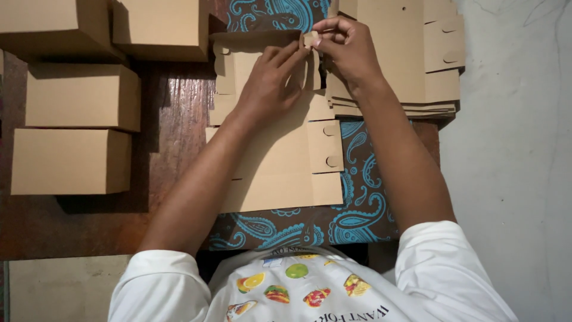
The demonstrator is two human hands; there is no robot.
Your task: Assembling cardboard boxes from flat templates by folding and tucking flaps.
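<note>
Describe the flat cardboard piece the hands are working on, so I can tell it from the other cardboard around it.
On the blue paisley cloth in front of the person lies one unfolded flat box blank. The left hand presses on it while the right hand pinches a small tab at its far edge. Unlike the stack of blanks behind and the folded boxes on the left, it lies single and open.
</note>
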